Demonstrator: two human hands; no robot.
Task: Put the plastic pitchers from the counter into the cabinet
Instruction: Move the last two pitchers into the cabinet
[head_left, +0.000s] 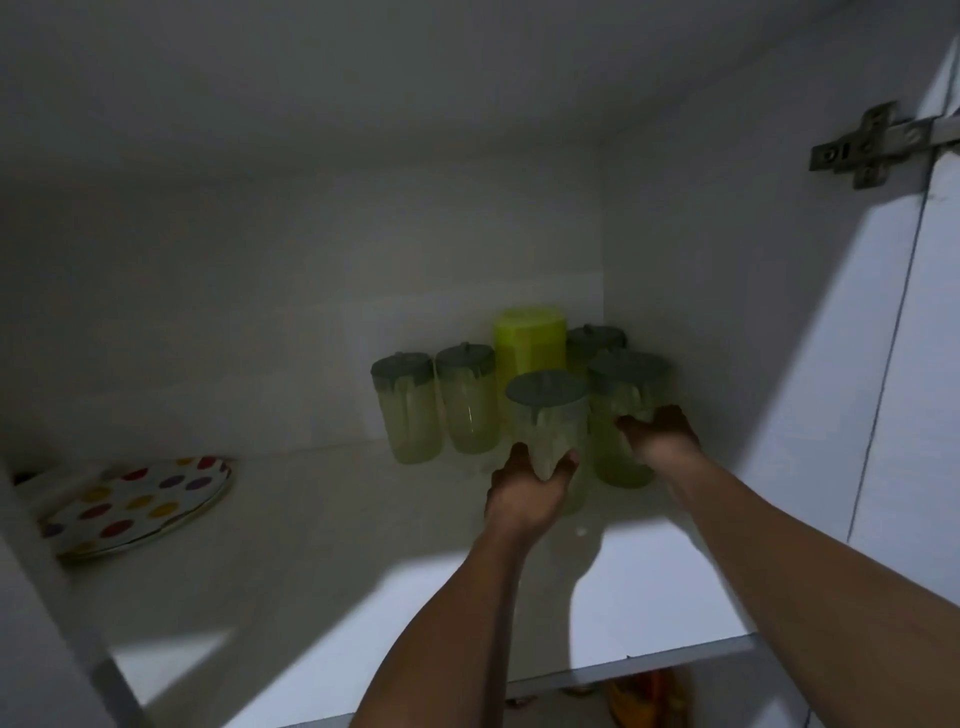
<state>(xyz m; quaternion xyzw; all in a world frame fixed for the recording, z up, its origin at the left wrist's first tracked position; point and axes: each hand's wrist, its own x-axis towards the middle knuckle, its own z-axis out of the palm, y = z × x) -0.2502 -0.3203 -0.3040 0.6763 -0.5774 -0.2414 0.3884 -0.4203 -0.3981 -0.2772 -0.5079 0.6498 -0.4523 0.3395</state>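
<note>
Both my arms reach into a white cabinet (363, 545). My left hand (527, 488) grips the base of a clear green pitcher with a grey-green lid (545, 410), standing on the shelf. My right hand (660, 434) holds the side of a second lidded pitcher (626, 384) just to the right. Behind them stand two more lidded pitchers (408, 405) (467, 400), another lidded pitcher (595, 338) in the back corner, and a brighter yellow-green container (530, 338).
A stack of white plates with coloured dots (135, 504) lies at the shelf's left. The cabinet's right wall (727, 312) is close to the pitchers, with a metal hinge (867, 145) and the open door (924, 389) beyond. Bare shelf stretches between plates and pitchers.
</note>
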